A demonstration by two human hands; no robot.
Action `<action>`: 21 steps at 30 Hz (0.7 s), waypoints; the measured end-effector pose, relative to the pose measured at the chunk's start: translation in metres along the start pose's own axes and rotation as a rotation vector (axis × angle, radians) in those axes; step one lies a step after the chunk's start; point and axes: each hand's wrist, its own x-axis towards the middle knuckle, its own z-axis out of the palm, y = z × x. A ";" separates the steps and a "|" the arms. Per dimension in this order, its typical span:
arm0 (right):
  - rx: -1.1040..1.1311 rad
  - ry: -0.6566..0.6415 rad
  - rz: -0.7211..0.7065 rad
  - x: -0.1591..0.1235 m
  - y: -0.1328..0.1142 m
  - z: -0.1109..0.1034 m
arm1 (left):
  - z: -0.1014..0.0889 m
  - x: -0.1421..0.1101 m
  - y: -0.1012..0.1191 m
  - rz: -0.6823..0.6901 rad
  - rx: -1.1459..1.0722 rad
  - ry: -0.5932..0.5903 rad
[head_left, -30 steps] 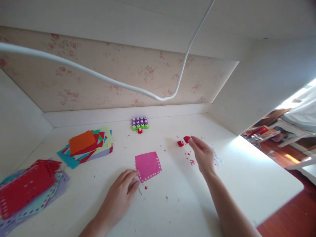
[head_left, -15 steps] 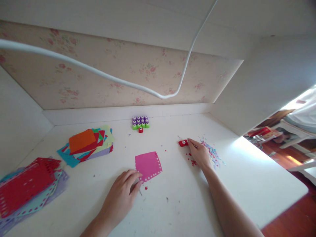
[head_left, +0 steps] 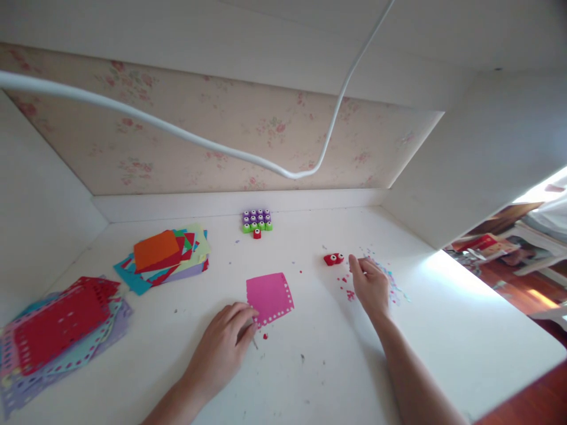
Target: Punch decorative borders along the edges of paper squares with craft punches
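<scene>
A square sheet of pink paper (head_left: 269,295) lies on the white table, small star-shaped holes along its right and lower edges. My left hand (head_left: 225,339) rests at its lower left corner, with the thumb and fingers about that corner. Two red craft punches (head_left: 333,259) with round white and dark tops sit side by side to the right of the paper. Just right of them my right hand (head_left: 370,286) is apart from both, its fingers loosely curled with a gap by the thumb and nothing visible held. Red paper bits (head_left: 350,295) lie left of the right hand.
Purple and green punches (head_left: 257,219) stand in rows near the back, a red punch (head_left: 257,234) before them. Coloured paper (head_left: 155,251) and punched sheets (head_left: 62,330) are piled left. Pastel confetti (head_left: 398,289) lies beyond my right hand. A white cable (head_left: 212,143) hangs in front.
My right hand has let go of a red punch and moved right, off both punches. My left hand stays at the paper's corner. The whole view has shifted slightly.
</scene>
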 end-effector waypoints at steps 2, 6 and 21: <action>0.060 -0.026 -0.047 -0.005 -0.007 0.000 | -0.001 0.000 0.001 -0.007 -0.022 0.003; 0.070 -0.052 -0.129 -0.011 -0.020 0.002 | -0.008 0.006 0.004 -0.069 -0.132 -0.043; 0.112 -0.149 -0.313 -0.025 -0.020 0.017 | -0.022 0.160 -0.037 0.066 0.426 0.005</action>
